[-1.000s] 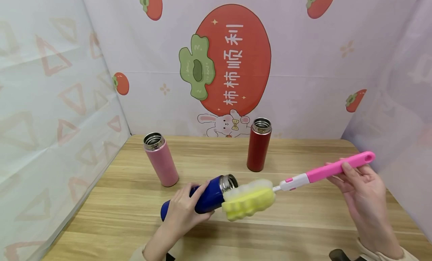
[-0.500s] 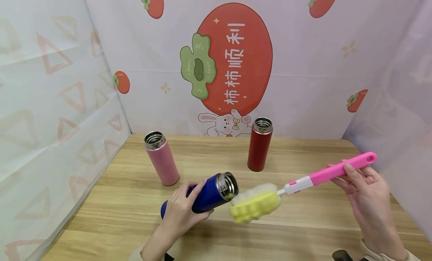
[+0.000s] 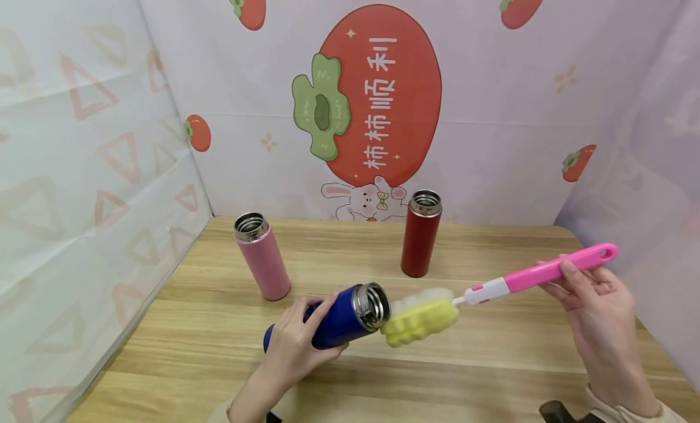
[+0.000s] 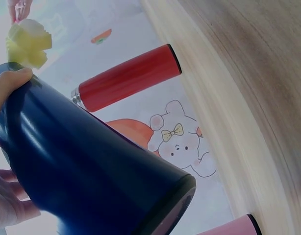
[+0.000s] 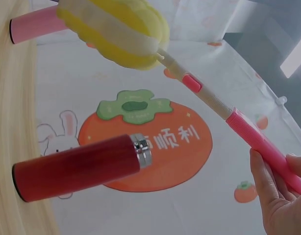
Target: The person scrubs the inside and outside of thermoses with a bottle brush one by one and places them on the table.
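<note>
Blue, smooth and with a shine, the blue bottle (image 3: 338, 326) lay tilted in the left hand (image 3: 297, 340) over the table (image 3: 492, 371), and its mouth faced the right side. The fingers and thumb of this hand were curled round the body. I would judge the bottle stiff, of moderate weight and perhaps slippery if wet, so the best grip was round its middle, behind the metal neck (image 3: 374, 307).

The right hand (image 3: 598, 304) pinched the bottle brush (image 3: 489, 290) near the end of its pink handle (image 3: 530, 276), between thumb and fingers. The yellow and white sponge head (image 3: 421, 318) was at the bottle's mouth, outside it; whether they touched, I cannot tell. It seemed light and soft, easy to squeeze, while the handle looked stiff; holding it closer to the white part would probably give more control.

Compared with half a second earlier, the sponge head had risen and shifted a little to the right, while the blue bottle had also moved slightly to the right. The red bottle (image 3: 421, 240) and pink bottle (image 3: 264, 262) stood upright as before, farther back.
</note>
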The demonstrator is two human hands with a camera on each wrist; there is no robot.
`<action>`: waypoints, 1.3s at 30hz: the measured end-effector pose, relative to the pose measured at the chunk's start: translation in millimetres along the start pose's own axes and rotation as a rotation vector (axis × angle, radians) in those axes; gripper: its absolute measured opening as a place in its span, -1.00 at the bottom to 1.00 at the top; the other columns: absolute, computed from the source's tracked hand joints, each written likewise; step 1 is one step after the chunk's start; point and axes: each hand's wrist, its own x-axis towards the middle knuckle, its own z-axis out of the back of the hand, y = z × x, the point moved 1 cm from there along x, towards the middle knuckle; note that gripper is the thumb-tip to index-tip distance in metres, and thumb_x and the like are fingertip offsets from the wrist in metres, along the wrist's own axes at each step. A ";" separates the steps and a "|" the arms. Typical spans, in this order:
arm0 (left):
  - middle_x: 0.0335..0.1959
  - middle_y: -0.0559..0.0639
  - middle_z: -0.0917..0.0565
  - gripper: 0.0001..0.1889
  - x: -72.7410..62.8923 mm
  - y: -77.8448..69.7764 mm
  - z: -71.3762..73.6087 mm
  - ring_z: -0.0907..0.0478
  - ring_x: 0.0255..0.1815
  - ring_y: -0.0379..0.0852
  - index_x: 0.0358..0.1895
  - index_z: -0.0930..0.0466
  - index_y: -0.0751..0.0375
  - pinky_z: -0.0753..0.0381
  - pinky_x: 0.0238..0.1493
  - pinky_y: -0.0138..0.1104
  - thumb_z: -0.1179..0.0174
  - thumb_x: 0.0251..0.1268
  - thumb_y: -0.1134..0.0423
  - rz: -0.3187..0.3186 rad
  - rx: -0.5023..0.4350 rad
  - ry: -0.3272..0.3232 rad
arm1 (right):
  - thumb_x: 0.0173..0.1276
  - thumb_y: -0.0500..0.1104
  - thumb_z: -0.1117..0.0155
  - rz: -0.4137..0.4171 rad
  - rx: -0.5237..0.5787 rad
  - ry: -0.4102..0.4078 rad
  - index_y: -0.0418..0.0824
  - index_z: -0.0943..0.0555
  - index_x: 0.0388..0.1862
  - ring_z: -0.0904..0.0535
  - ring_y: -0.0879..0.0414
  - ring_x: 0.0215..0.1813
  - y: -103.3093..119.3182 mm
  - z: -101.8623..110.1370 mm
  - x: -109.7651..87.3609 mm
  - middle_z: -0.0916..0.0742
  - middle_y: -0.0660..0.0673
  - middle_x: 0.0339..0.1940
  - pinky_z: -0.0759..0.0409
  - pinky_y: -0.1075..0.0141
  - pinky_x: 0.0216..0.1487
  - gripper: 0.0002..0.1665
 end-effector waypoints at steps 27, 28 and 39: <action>-0.01 0.02 -0.52 -0.08 -6.0 -7.2 -12.0 -0.49 -0.09 -0.11 0.29 -0.20 0.08 -0.51 -0.21 -0.18 -0.45 -0.31 0.15 0.313 -0.374 0.019 | 0.25 -0.55 0.12 0.077 0.035 -0.122 -0.58 -0.44 -0.24 -0.63 -0.14 -0.31 0.2 1.3 5.0 -0.65 -0.41 -0.37 -0.51 0.13 -0.24 -0.82; 0.03 0.04 -0.50 -0.07 -6.0 -7.6 -12.4 -0.48 -0.07 -0.11 0.30 -0.17 0.08 -0.52 -0.20 -0.19 -0.45 -0.29 0.18 0.342 -0.408 0.025 | 0.25 -0.55 0.13 0.079 0.035 -0.120 -0.59 -0.44 -0.24 -0.63 -0.15 -0.31 0.3 1.3 5.0 -0.65 -0.41 -0.37 -0.50 0.12 -0.24 -0.82; 0.12 0.20 -0.41 -0.19 -1.1 -9.8 -12.7 -0.48 -0.05 0.03 0.37 0.13 -0.23 -0.51 -0.16 -0.19 -0.18 0.13 0.19 0.735 -0.774 0.180 | 0.26 -0.56 0.19 0.028 0.044 -0.057 -0.59 -0.45 -0.20 -0.63 -0.12 -0.29 -1.6 3.8 7.2 -0.65 -0.40 -0.35 -0.52 0.15 -0.21 -0.76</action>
